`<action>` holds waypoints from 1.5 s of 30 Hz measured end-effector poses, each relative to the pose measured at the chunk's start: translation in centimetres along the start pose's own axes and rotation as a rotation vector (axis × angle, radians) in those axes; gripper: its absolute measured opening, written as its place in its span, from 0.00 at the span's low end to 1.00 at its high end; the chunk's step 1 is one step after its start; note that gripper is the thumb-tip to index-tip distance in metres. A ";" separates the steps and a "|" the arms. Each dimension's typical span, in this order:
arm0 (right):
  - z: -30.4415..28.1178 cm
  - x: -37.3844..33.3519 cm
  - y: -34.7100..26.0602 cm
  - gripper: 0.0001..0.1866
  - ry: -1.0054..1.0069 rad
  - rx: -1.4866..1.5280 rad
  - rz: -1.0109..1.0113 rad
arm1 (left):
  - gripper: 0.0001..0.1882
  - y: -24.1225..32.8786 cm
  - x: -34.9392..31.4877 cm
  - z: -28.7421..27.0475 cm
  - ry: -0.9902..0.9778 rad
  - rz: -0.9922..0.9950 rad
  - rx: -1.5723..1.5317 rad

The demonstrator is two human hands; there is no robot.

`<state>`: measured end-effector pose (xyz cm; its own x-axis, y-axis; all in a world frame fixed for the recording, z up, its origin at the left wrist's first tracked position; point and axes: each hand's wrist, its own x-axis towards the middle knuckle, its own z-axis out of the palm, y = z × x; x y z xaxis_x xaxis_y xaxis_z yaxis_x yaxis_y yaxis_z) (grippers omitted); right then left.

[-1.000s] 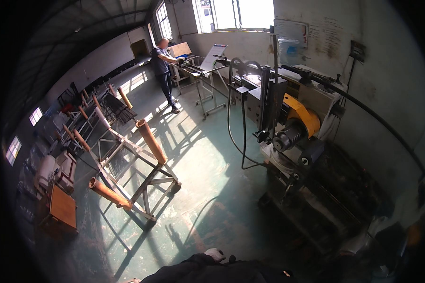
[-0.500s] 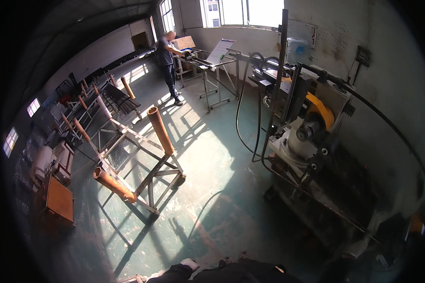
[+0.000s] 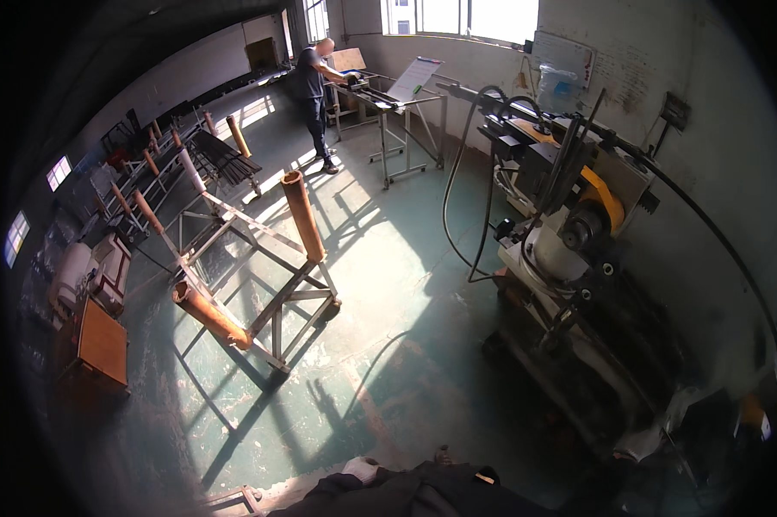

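Note:
My left hand (image 3: 363,468), in a white glove, shows at the lower edge beyond a dark sleeve (image 3: 320,495). Its fingers are too small and partly hidden to read, and I see nothing plainly held in it. My right hand cannot be made out. To the right stands a bending machine (image 3: 569,250) with a yellow curved part (image 3: 602,198) and black hoses. A dark bar (image 3: 582,146) leans up at a slant over its head.
A wheeled metal frame (image 3: 276,336) with rusty upright tubes (image 3: 302,215) stands left of centre. Beyond it a person (image 3: 313,95) works at a table (image 3: 410,96) with a white board. An orange-brown box (image 3: 102,345) sits at far left. The machine's hose (image 3: 449,233) hangs toward the floor.
The dark bar at the machine has swung from nearly upright to a lower, rightward slant. My view has shifted slightly. The gloved left hand shows a little higher and further right.

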<state>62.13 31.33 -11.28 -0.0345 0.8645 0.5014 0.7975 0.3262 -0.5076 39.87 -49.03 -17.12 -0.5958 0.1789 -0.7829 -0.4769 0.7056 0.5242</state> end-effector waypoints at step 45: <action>-51.9 -146.0 -118.2 0.22 -1.601 1.599 -0.976 | 0.35 -89.3 -22.6 -49.8 0.870 -0.797 -1.376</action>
<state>4.13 -153.29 11.89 -0.7651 -0.3708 0.5265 -0.5256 -0.1127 -0.8432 63.69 -150.21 -29.56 0.1019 -0.5711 -0.8145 -0.6527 -0.6563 0.3785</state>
